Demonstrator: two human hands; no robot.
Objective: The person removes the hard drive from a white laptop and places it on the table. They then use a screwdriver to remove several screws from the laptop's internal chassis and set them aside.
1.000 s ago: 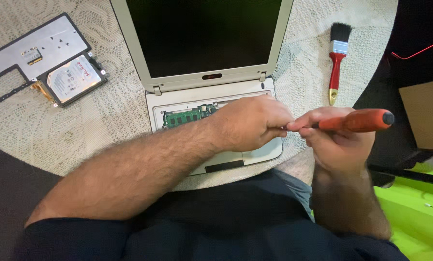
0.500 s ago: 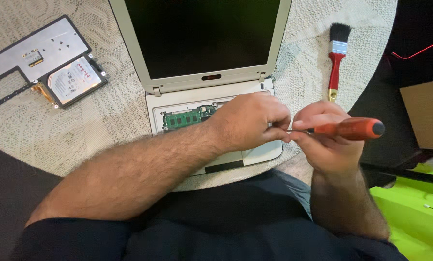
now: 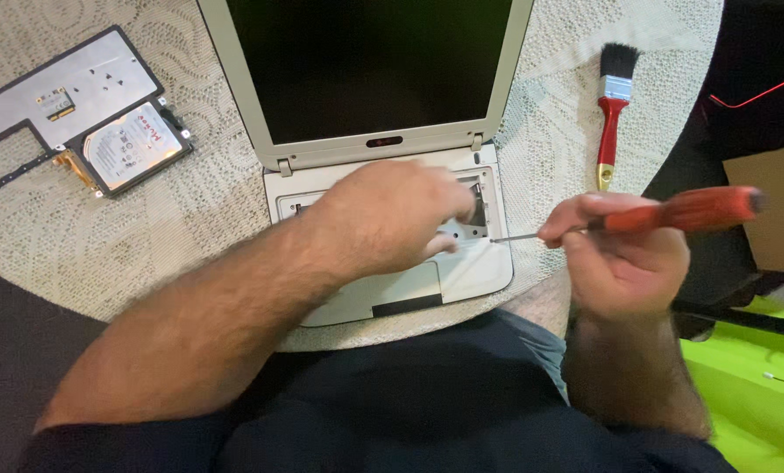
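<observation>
At frame centre the left hand (image 3: 392,219) rests on the opened laptop base (image 3: 480,263), fingers curled, grasp unclear, likely steadying it. The right hand (image 3: 624,258) grips the red-handled screwdriver (image 3: 672,212) lying sideways, tip aimed at the base's right edge.

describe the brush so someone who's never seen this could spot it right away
Start at the open grey laptop on the lace-covered round table. Just right of its screen lies a paintbrush, bristles pointing away. It alone has black bristles, a metal band and a red handle with a gold tip.
</observation>
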